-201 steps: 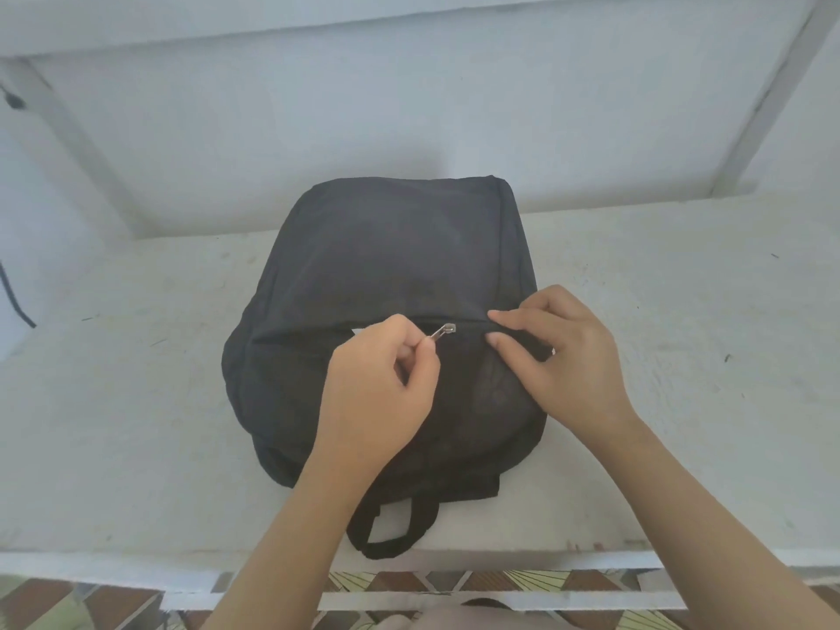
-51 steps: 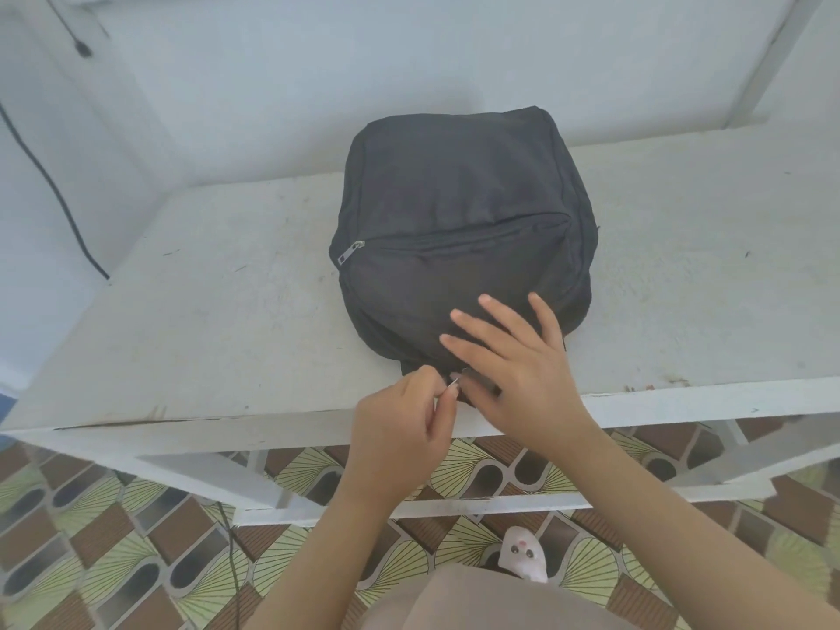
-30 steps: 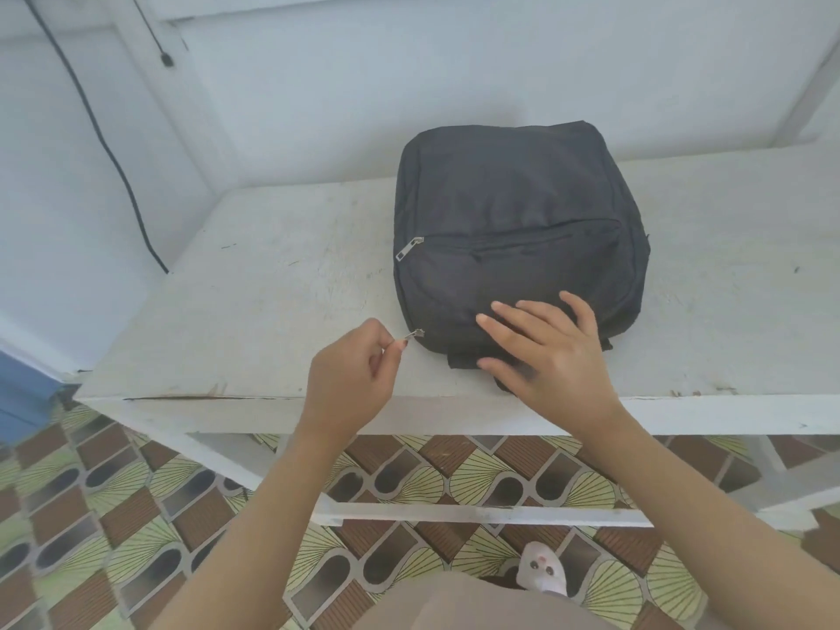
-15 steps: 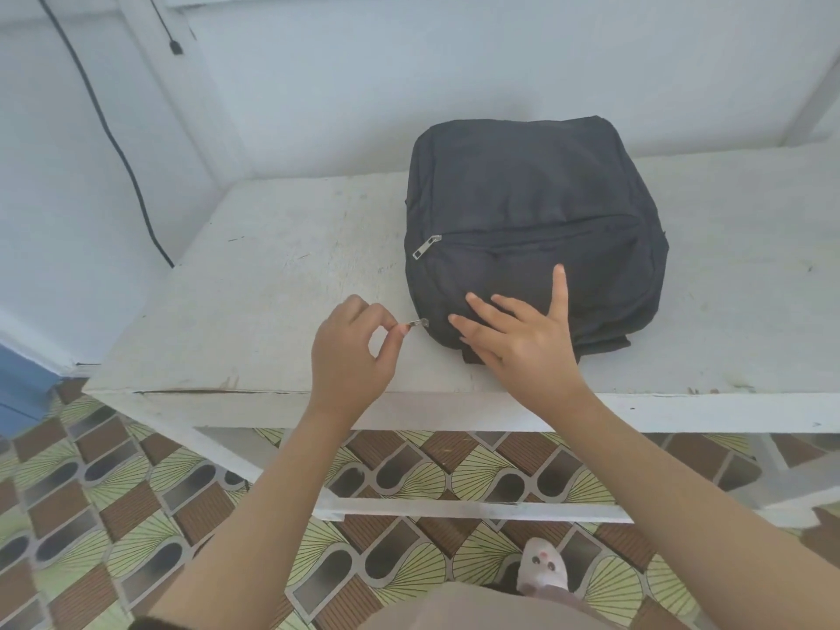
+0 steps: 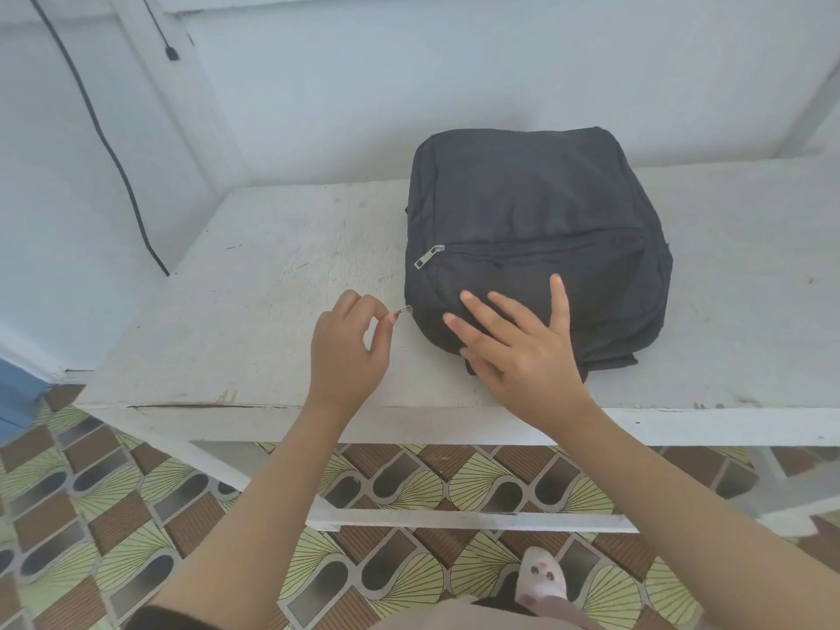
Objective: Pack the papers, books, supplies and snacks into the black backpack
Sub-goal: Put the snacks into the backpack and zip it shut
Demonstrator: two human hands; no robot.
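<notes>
A: What is laid on the white table (image 5: pixel 272 311)?
B: The black backpack (image 5: pixel 536 206), flat, toward the near edge.
A: And the hands?
B: The right hand (image 5: pixel 522 352) is spread on it; a zipper pull (image 5: pixel 403 311) at its near-left corner is pinched by the left hand (image 5: pixel 347 356).

Black backpack (image 5: pixel 536 206) with silver zipper pull (image 5: pixel 428 256), black cable (image 5: pixel 105 143) on pale bluish-white wall (image 5: pixel 409 75), scuffed white table (image 5: pixel 272 320), floor tiles (image 5: pixel 432 484) patterned in striped brown diamonds, yellow-green ribbed fans and dark ovals, pink slipper (image 5: pixel 541 579) with dark dots.
</notes>
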